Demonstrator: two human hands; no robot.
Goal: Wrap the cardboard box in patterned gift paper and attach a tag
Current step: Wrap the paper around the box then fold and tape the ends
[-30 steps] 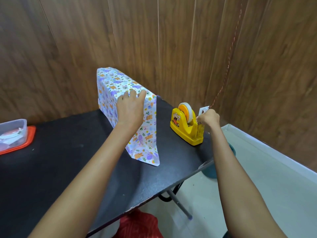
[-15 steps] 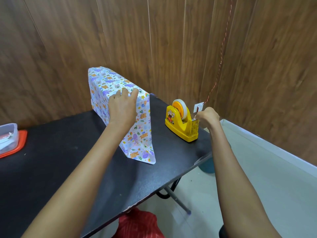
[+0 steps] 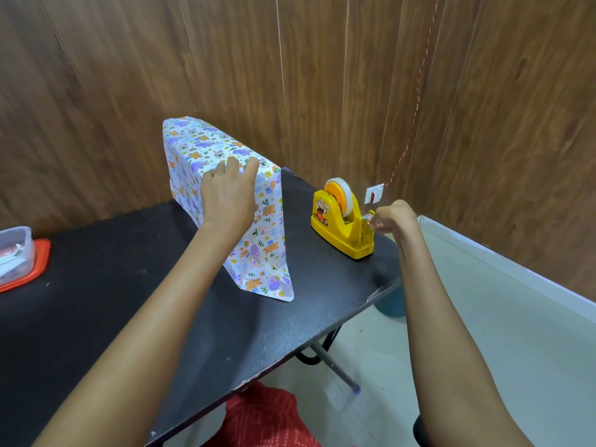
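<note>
The box (image 3: pixel 206 146), wrapped in white paper with animal prints, stands on edge on the black table (image 3: pixel 96 285). A loose paper flap sticks out at its near bottom corner. My left hand (image 3: pixel 229 195) presses flat against the box's near end, fingertips reaching over the top edge. My right hand (image 3: pixel 395 216) pinches the clear tape end at the cutter of the yellow tape dispenser (image 3: pixel 338 230). A small white tag (image 3: pixel 374 193) hangs on a red string (image 3: pixel 416 101) just above that hand.
A clear container (image 3: pixel 14 253) sits on a red lid (image 3: pixel 38 266) at the table's left edge. The table's right edge drops off beside the dispenser, with a teal bin (image 3: pixel 392 304) on the floor below. Wooden wall panels stand close behind. Red fabric (image 3: pixel 264 417) shows under the near edge.
My right hand has drawn a short way to the right of the dispenser's cutter with the tape end. My left hand stays on the box. The camera has shifted slightly.
</note>
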